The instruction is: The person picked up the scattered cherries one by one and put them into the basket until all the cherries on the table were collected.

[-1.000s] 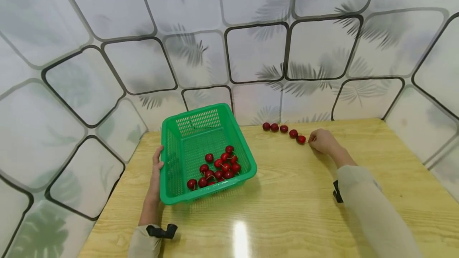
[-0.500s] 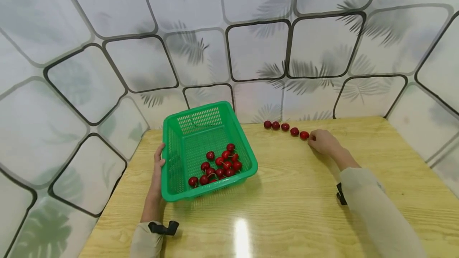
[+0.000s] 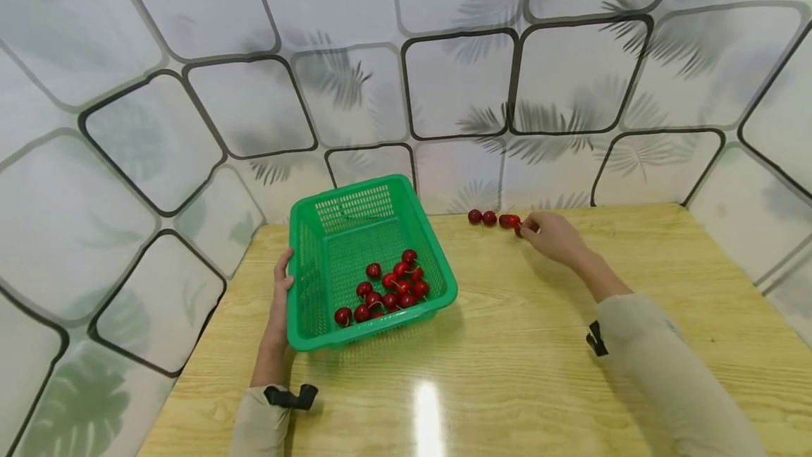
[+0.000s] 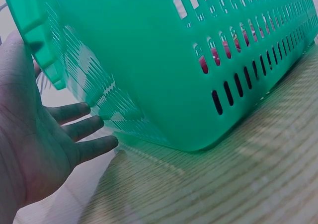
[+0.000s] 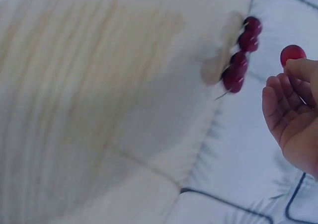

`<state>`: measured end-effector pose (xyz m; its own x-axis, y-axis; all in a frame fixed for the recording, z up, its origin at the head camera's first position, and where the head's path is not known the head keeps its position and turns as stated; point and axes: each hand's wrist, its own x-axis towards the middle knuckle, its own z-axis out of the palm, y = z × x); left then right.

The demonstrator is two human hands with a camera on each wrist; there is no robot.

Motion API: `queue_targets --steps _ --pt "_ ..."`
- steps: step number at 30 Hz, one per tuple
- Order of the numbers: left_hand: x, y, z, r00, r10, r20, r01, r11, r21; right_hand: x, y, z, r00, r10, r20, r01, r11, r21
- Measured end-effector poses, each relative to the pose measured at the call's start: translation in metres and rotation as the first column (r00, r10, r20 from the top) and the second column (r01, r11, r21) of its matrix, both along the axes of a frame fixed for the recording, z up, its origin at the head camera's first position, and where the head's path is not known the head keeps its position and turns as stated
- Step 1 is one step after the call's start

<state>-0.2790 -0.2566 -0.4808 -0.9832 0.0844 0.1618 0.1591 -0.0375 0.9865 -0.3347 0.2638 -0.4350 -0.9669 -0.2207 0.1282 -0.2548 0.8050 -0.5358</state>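
A green plastic basket (image 3: 371,228) stands left of centre on the table, with several red cherries (image 3: 389,281) lying toward its near side. My left hand (image 3: 280,302) holds its left rim; in the left wrist view, three straight fingers reach under the rim to the slotted wall. At the table's back edge, my right hand (image 3: 555,237) pinches one bright red cherry (image 5: 292,54) between thumb and finger, lifted off the table. A row of dark cherries (image 5: 247,41) lies beside it; the hand and held cherry partly cover the row's right end in the head view.
The light wooden table (image 3: 507,365) meets a patterned wall covering (image 3: 457,90) just behind the cherry row. Another wall stands close on the left and one on the right. A bright reflection shows near the table's front.
My right hand has lifted the bright red cherry from the right end of the row and carried it left, over the others. The left hand and basket have stayed in place.
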Motion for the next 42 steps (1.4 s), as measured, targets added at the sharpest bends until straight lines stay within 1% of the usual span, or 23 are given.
queue_targets --steps 4,6,9,13,16,20,23,27,31,35,38,42 --pt "-0.002 0.002 -0.001 1.0 -0.006 -0.009 0.006 1.0 -0.004 0.004 -0.028 0.017 0.996 0.04 -0.077 -0.045 0.997 -0.064" --pt "-0.002 0.002 -0.001 1.0 -0.007 -0.011 0.007 1.0 -0.004 0.006 -0.045 0.025 0.99 0.066 -0.129 -0.077 0.994 -0.083" --pt "-0.003 0.003 -0.003 1.0 -0.006 -0.011 0.006 1.0 -0.004 0.011 -0.07 0.035 0.977 0.106 -0.185 -0.125 0.988 -0.094" --pt "-0.004 0.003 -0.004 1.0 -0.007 -0.011 0.007 1.0 0.003 0.019 -0.107 0.047 0.962 0.166 -0.216 -0.19 0.977 -0.094" --pt "-0.005 0.004 -0.004 1.0 -0.006 -0.015 0.006 1.0 0.005 0.024 -0.135 0.052 0.951 0.21 -0.225 -0.227 0.973 -0.051" --pt "-0.006 0.004 -0.003 1.0 -0.006 -0.019 0.006 1.0 0.005 0.028 -0.171 0.052 0.931 0.282 -0.232 -0.274 0.959 0.069" --pt "-0.006 0.003 -0.003 1.0 -0.008 -0.028 0.008 1.0 0.004 0.031 -0.197 0.049 0.918 0.336 -0.21 -0.306 0.938 0.161" --pt "-0.006 0.002 -0.004 0.999 -0.01 -0.037 0.01 1.0 0.0 0.033 -0.227 0.039 0.918 0.376 -0.122 -0.335 0.904 0.265" --pt "-0.005 0.002 -0.004 0.999 -0.014 -0.038 0.014 1.0 0.01 0.031 -0.245 0.024 0.928 0.372 -0.001 -0.346 0.864 0.365" --pt "-0.004 0.002 -0.003 0.999 -0.013 -0.052 0.013 1.0 0.013 0.03 -0.253 0.014 0.94 0.332 0.076 -0.33 0.831 0.447" --pt "-0.002 0.001 -0.002 0.998 -0.007 -0.059 0.008 1.0 0.021 0.03 -0.254 0.012 0.946 0.312 0.09 -0.318 0.837 0.445" --pt "-0.001 0.0 -0.001 0.999 -0.007 -0.05 0.008 1.0 0.019 0.03 -0.254 0.012 0.945 0.305 0.119 -0.327 0.866 0.377"
